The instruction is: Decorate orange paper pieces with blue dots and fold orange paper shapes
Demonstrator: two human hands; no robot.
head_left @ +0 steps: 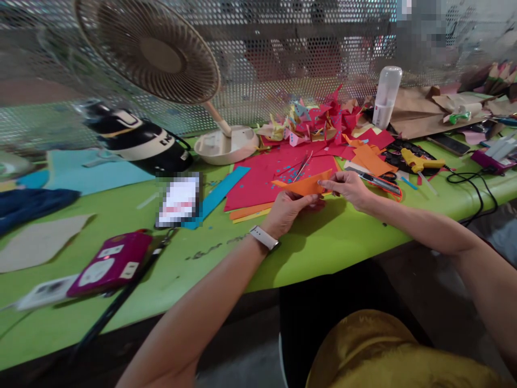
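Observation:
Between my two hands is a folded piece of orange paper [307, 184], with one pointed end toward the left. My left hand [288, 207], a pale watch on its wrist, pinches its lower edge between thumb and fingers. The fingertips of my right hand [349, 187] pinch the paper's right end. Beneath lies red paper [254, 186] scattered with small blue bits, and tweezers [302, 165] rest on it. A utility knife [379, 183] lies just beyond my right hand. Behind are many folded paper figures [323, 118] in red, yellow and pink.
A fan [226, 146] and a black bottle [141, 137] occupy the back left. Nearer are a phone [180, 199], a purple power strip [111, 261] and a blue strip [222, 194]. To the right lie a yellow glue gun [420, 160], cables [479, 183] and brown paper [416, 113].

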